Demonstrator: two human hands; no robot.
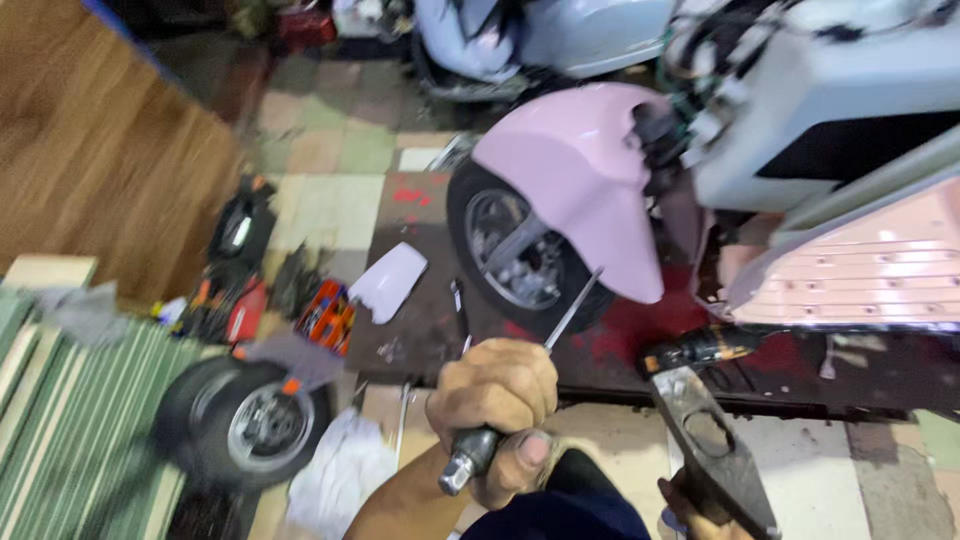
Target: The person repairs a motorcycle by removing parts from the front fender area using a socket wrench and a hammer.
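Left grip [497,405] clamps a screwdriver [540,360] near the pink scooter's front wheel [520,262]; right grip [700,505] clasps a dark tool [712,450].

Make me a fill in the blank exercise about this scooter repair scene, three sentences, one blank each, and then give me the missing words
1. The left hand grips a ____ whose thin shaft points up toward the front wheel.
2. The fender over that front wheel is coloured ____.
3. A loose wheel lies on the floor beside a green ____ mat.

Missing words: screwdriver; pink; striped
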